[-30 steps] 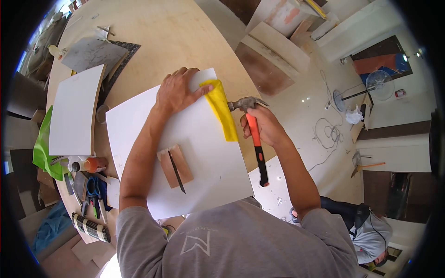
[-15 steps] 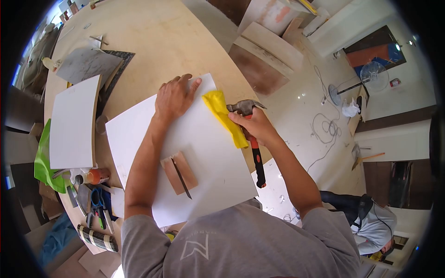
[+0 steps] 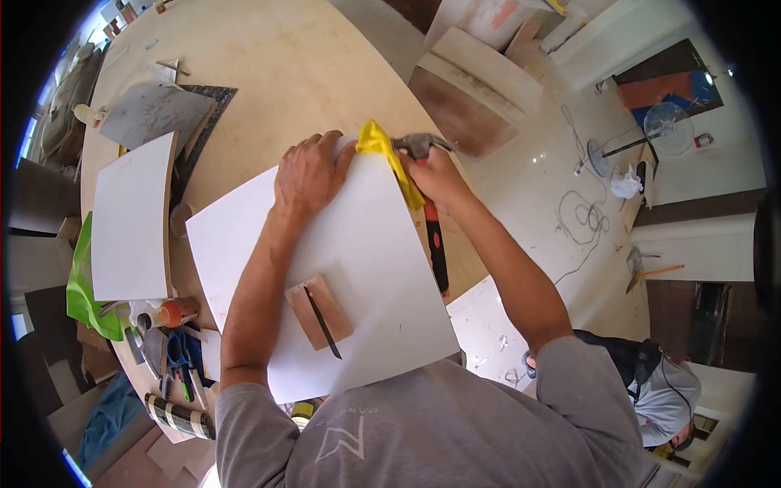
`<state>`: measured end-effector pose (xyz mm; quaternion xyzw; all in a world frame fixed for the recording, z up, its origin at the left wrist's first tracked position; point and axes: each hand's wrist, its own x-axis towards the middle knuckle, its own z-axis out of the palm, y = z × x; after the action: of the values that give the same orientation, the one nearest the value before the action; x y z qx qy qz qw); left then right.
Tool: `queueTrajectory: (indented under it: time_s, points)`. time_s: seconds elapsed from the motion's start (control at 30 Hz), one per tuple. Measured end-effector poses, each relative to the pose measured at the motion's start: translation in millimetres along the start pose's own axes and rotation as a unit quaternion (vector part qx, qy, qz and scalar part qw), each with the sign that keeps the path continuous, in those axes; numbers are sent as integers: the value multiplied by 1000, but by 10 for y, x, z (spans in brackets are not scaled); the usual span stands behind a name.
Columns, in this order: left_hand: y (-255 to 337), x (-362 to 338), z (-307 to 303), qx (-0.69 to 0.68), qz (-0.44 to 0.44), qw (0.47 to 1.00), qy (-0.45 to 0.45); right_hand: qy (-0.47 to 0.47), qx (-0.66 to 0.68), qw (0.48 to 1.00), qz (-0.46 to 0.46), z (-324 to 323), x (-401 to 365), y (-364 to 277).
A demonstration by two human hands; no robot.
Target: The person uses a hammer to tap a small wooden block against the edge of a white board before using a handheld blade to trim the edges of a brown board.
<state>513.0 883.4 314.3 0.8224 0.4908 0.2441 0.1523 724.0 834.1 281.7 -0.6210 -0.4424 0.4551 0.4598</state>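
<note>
A white board [image 3: 382,285] lies tilted across the table in front of my body. My left hand [image 3: 309,179] rests flat near its far edge, thumb out towards the far right corner. My right hand [image 3: 439,175] is wrapped round a claw hammer [image 3: 437,252] with a red and black handle, just past the board's right edge. A yellow cloth [image 3: 374,140] hangs over that corner and edge, between the board and the hammer. Whether my right fingers also pinch the cloth is hidden. A reddish-brown block [image 3: 332,332] with a dark, thin pointed strip on it lies on the board.
Another white panel [image 3: 134,220] stands left on the wooden table [image 3: 301,65]. Near it are an orange bottle [image 3: 177,311], blue-handled scissors [image 3: 177,350] and a rolled slatted mat [image 3: 175,416]. At right, a person [image 3: 663,398] bends low; a fan [image 3: 669,128] and cable [image 3: 582,215] occupy the floor.
My right hand has moved the hammer away from me, towards the board's far corner. The yellow cloth has shifted the same way and now drapes over the edge. My left hand stays on the board.
</note>
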Motion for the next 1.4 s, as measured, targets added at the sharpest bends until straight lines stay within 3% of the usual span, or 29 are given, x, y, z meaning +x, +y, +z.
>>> queueTrajectory:
  time_s: [0.03, 0.13, 0.23, 0.37, 0.47, 0.63, 0.87, 0.97, 1.07, 1.1, 1.23, 1.4]
  points:
    - [4, 3, 10, 3, -3, 1000, 3, -19, -3, 999, -30, 24, 106, -21]
    - [19, 6, 22, 7, -13, 1000, 6, -50, -5, 998, 49, -19, 118, -183]
    - [-5, 16, 63, 5, -6, 1000, 25, -42, -52, 997, 40, -74, 28, -75]
    - [19, 15, 77, 9, -10, 999, 41, -84, -16, 991, 104, -213, -492, -182]
    - [36, 0, 68, 19, -17, 999, 33, -53, -58, 988, 136, -252, -828, -218]
    - [9, 16, 85, 17, -26, 999, 29, -83, -135, 983, 95, -500, -1439, -63]
    - [38, -8, 36, 3, -34, 999, 6, -33, -2, 991, 128, -473, -1673, -76]
    - [28, 21, 31, 11, -15, 1000, 23, -49, -20, 984, 169, -563, -1646, -23]
    - [-14, -9, 77, 12, -4, 999, 34, -7, -18, 976, 217, -480, -1652, -93]
    - [-3, 0, 69, 8, -11, 999, 30, -52, -8, 988, 142, -453, -1728, -42]
    - [-18, -8, 56, -4, -7, 1000, 24, -37, 125, 976, 176, -617, -1826, 8]
    - [-18, 17, 82, -1, -21, 1000, 16, -29, 0, 982, 184, -619, -2018, -18]
